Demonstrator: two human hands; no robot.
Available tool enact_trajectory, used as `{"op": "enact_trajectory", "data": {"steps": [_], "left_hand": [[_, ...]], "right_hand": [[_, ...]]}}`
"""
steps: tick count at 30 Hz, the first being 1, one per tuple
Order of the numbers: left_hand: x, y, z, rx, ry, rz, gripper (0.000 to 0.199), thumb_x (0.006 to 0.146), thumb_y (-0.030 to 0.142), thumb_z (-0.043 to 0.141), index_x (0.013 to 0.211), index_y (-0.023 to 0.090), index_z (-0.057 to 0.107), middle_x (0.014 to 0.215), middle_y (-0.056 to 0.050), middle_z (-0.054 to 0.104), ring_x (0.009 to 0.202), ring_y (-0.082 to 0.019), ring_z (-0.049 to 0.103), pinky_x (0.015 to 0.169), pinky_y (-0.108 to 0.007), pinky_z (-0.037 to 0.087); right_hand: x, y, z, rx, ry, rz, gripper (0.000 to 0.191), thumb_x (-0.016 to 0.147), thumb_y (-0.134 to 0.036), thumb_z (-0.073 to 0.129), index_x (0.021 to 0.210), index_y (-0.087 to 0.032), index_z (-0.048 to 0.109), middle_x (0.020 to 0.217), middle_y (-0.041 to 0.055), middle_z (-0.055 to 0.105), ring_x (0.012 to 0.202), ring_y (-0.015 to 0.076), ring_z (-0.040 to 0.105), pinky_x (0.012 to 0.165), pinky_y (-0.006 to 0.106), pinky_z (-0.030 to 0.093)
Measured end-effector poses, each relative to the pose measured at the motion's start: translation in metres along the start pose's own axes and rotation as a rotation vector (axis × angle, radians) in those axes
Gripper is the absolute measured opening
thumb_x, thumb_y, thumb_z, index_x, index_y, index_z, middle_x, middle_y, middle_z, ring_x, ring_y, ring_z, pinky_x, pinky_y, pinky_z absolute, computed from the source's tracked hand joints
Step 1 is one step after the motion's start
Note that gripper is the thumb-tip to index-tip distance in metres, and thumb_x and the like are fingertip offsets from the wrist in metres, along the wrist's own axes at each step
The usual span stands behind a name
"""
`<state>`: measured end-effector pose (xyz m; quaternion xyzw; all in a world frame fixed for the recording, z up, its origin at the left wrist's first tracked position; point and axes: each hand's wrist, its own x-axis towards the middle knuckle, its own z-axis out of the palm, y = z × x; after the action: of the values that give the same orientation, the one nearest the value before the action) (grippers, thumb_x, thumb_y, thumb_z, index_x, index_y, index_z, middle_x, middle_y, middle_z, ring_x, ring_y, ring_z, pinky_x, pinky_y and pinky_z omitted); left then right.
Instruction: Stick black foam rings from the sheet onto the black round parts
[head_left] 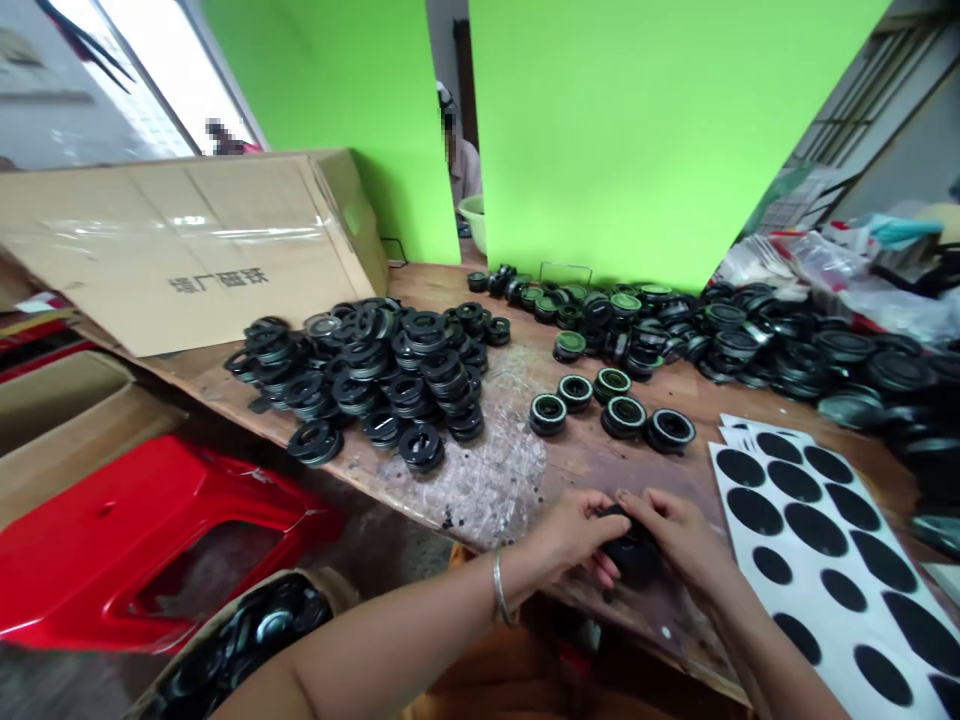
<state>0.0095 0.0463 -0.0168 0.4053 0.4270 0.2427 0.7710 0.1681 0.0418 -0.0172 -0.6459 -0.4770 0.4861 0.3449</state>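
Near the table's front edge my left hand [576,528] and my right hand [684,535] are closed around one black round part [631,552]. Both thumbs rest on its top, and my fingers hide much of its rim. Just beyond my hands stand several round parts with pale ring edges [623,415]. To the right of my right hand lies a white sheet [811,592] bearing black round and leaf-shaped patches. A heap of stacked black ring-shaped parts [409,395] sits to the left.
Many black round parts [795,345] are piled along the back right. A cardboard box [202,250] leans at the back left, beside green panels [622,130]. Below on the left are a red plastic shell [172,530] and a box of black parts [240,640]. A person [463,165] appears between the panels.
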Motion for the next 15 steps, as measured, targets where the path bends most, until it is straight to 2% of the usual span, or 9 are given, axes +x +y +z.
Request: {"op": "enact_trajectory", "data": {"steps": [3,5,7,10,12,15], "left_hand": [[-0.003,0.006,-0.007,-0.026,-0.004,-0.019,0.033,0.070,0.040,0.074,0.082,0.014,0.057,0.059,0.001,0.059,0.040,-0.011,0.057,0.038,-0.021,0.049],[-0.008,0.024,-0.019,-0.049,0.044,0.012,0.030,0.070,0.035,0.076,0.078,0.012,0.058,0.057,-0.001,0.060,0.041,-0.013,0.058,0.040,-0.022,0.050],[-0.011,0.052,-0.037,-0.101,0.178,0.129,0.022,0.073,0.025,0.076,0.076,0.010,0.060,0.057,-0.004,0.061,0.041,-0.014,0.059,0.041,-0.024,0.050],[-0.003,0.099,-0.067,-0.210,0.376,0.302,0.007,0.084,0.014,0.064,0.081,0.011,0.058,0.065,-0.002,0.061,0.049,-0.009,0.059,0.054,-0.024,0.054],[0.014,0.125,-0.084,-0.291,0.500,0.370,0.005,0.086,0.008,0.059,0.083,0.011,0.056,0.064,0.001,0.057,0.053,-0.007,0.058,0.062,-0.023,0.055],[0.046,0.149,-0.103,-0.411,0.659,0.411,0.004,0.089,0.013,0.058,0.090,0.010,0.057,0.071,0.000,0.057,0.059,-0.008,0.057,0.061,-0.022,0.054]], "right_hand": [[-0.014,0.003,0.004,0.109,0.010,0.034,0.046,0.073,-0.062,0.062,0.061,-0.020,0.049,0.047,-0.0058,0.041,0.040,0.0104,0.041,0.037,0.021,0.032],[-0.029,0.007,0.003,0.250,0.010,0.067,0.041,0.076,-0.061,0.062,0.076,-0.021,0.057,0.054,-0.0047,0.049,0.046,0.0132,0.048,0.042,0.024,0.040],[-0.044,0.014,0.000,0.359,0.045,0.067,0.037,0.076,-0.057,0.066,0.085,-0.022,0.060,0.064,-0.0036,0.054,0.054,0.0137,0.052,0.049,0.024,0.045],[-0.058,0.024,-0.006,0.367,0.048,0.066,0.034,0.077,-0.055,0.068,0.080,-0.021,0.060,0.066,-0.0026,0.053,0.058,0.0135,0.050,0.053,0.024,0.045],[-0.063,0.028,-0.005,0.348,0.000,0.057,0.034,0.078,-0.055,0.066,0.075,-0.022,0.059,0.065,-0.0021,0.052,0.057,0.0143,0.049,0.053,0.025,0.045],[-0.067,0.027,0.003,0.321,-0.063,0.049,0.035,0.080,-0.056,0.064,0.074,-0.022,0.057,0.064,-0.0021,0.050,0.057,0.0150,0.048,0.053,0.026,0.044]]}}
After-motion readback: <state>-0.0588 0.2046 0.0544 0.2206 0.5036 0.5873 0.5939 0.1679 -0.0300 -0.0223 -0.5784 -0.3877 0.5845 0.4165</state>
